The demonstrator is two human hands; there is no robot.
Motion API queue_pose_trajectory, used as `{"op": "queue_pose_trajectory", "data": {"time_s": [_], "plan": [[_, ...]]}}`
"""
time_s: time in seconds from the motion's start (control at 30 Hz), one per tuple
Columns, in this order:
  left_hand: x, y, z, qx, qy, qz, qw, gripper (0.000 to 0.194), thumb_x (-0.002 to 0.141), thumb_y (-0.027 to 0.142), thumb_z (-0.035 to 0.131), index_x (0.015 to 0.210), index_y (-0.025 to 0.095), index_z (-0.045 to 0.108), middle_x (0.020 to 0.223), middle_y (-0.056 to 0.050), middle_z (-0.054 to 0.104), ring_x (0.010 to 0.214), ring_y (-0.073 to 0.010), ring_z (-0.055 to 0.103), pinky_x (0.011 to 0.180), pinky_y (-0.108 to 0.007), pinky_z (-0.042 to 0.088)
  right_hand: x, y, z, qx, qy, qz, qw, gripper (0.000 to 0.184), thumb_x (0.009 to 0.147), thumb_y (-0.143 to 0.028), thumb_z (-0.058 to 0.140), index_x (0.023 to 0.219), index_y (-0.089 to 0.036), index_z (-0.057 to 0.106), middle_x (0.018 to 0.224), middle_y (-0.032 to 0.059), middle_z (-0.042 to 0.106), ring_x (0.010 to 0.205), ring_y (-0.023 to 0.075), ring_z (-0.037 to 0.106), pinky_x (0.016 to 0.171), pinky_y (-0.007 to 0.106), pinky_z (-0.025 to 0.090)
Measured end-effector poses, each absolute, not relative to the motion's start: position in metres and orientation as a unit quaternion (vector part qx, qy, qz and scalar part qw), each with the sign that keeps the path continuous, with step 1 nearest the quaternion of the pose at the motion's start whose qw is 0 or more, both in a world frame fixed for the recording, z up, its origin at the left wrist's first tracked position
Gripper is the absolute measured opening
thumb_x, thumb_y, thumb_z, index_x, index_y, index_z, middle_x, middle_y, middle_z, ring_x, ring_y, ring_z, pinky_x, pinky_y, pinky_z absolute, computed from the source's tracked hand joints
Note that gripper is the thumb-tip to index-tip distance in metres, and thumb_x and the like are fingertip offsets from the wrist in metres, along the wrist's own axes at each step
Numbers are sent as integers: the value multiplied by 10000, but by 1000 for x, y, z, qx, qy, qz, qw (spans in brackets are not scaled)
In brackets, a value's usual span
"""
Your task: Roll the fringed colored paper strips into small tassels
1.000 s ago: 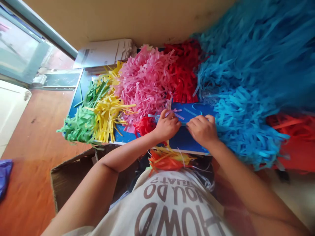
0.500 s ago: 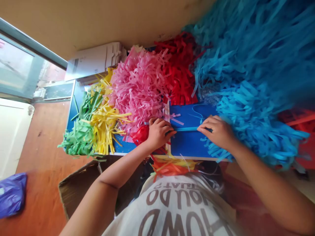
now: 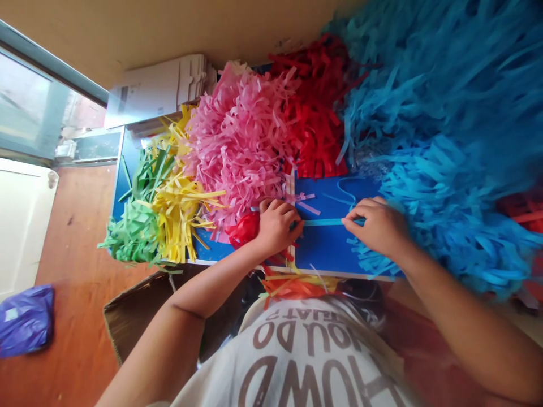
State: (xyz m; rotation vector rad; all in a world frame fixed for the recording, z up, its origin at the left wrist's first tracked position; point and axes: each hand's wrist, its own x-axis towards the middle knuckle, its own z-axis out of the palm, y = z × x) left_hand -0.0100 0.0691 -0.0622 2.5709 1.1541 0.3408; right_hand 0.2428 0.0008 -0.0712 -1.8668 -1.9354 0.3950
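Observation:
My left hand (image 3: 278,226) and my right hand (image 3: 375,226) rest on a blue board (image 3: 326,251), gripping a light blue paper strip (image 3: 326,223) stretched between them. A loose, thin blue strip (image 3: 345,192) curls on the board above it. A curl of red paper (image 3: 244,229) sits against my left hand. Dense fringes of cut paper surround the hands: pink (image 3: 235,150), red (image 3: 314,113), light blue (image 3: 428,209), yellow (image 3: 180,220) and green (image 3: 139,226). Orange and yellow strips (image 3: 292,285) hang below the board's near edge.
A stack of white card sheets (image 3: 156,90) lies beyond the pink fringe. A cardboard box (image 3: 139,319) stands below the board's left part. On the orange-brown floor (image 3: 80,226) lies a purple plastic bag (image 3: 25,321). A window (image 3: 34,102) is at upper left.
Since the earliest frame, my hands have spread apart along the board and the light blue strip now lies straight between them. The last half second shows only a small camera shift.

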Motion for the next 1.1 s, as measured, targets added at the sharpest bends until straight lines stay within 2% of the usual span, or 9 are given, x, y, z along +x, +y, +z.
{"op": "queue_pose_trajectory", "data": {"time_s": [0.13,0.23,0.3,0.37,0.53,0.73,0.83,0.97,1.1], "plan": [[-7,70,-55,906,396,77,128,149,901,337,614,887,223,710,918,-46,702,922,-235,565,925,-467,337,239,2,-62,-683,-703,113,161,160,808,-287,698,670,-232,639,749,10,673,774,213,535,688,352,306],[-6,71,-49,939,318,84,104,168,935,293,595,1039,316,725,1017,-30,702,1046,-253,552,973,-483,309,231,0,-49,-632,-762,42,137,68,848,-205,657,793,-231,687,884,19,716,857,224,545,722,379,265],[-7,71,-47,956,267,87,83,183,961,301,570,1017,339,740,1035,-16,708,1107,-255,541,1017,-494,285,225,-3,-42,-572,-810,1,132,132,882,-153,606,835,-227,705,966,23,729,942,230,542,773,397,258],[-6,70,-46,965,239,87,58,220,986,311,529,973,310,749,1022,-15,716,1108,-247,548,1039,-493,286,221,-4,-39,-527,-839,-22,132,166,915,-156,575,828,-211,705,949,31,732,971,228,535,816,406,253],[4,61,-47,970,221,97,2,235,975,234,495,878,227,710,920,-32,695,1066,-236,570,1106,-512,287,221,3,-46,-491,-863,-56,104,235,936,-134,536,756,-187,677,852,31,719,877,197,528,801,390,249],[21,52,-55,948,284,136,-53,202,962,207,512,843,226,673,860,-20,687,1035,-225,586,1063,-487,343,219,7,-45,-539,-828,-39,149,151,912,-225,604,792,-191,688,872,37,718,865,203,541,811,400,249],[23,52,-60,942,290,162,-52,184,953,198,529,851,225,679,866,-23,703,999,-215,596,1030,-474,348,211,3,-44,-551,-820,-48,147,105,904,-233,622,839,-192,693,918,46,719,913,220,554,828,407,248],[15,52,-65,946,281,161,-33,206,975,198,503,867,222,678,877,-16,706,997,-205,597,1006,-438,339,208,-6,-49,-543,-825,-67,141,221,948,-141,533,797,-198,684,828,16,720,875,193,554,831,392,235],[-2,55,-67,948,283,148,-8,214,991,224,505,908,242,702,916,-8,717,981,-193,587,981,-426,337,227,-14,-60,-539,-817,-61,195,198,957,-179,567,855,-243,724,891,-16,751,910,179,561,847,381,247]]}}
